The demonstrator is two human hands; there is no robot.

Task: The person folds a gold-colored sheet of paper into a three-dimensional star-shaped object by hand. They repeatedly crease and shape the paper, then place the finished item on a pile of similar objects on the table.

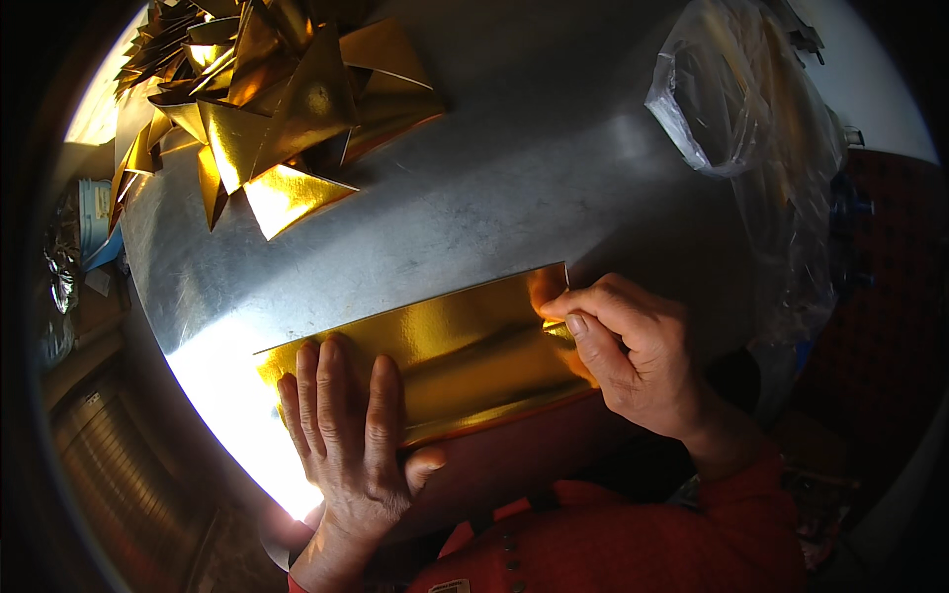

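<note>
A flat, mirror-shiny gold foil card (pixel 460 348) lies slantwise across the metal tabletop in front of me. My left hand (pixel 345 422) rests palm down on its left end, the fingers spread and pressing on the surface. At the right end, my right hand (pixel 630 348) pinches a small gold tab (pixel 557 328) between thumb and forefinger. The fingers hide part of that tab, so its full shape cannot be made out. The card's near long edge runs along the table's front edge.
A heap of folded gold foil card pieces (pixel 296 111) with pointed corners stands at the far left of the metal table (pixel 489 200). Crumpled clear plastic bag (pixel 778 170) hangs over the right side. A light-blue bucket (pixel 96 222) is beyond the left edge. Strong glare covers the left front corner.
</note>
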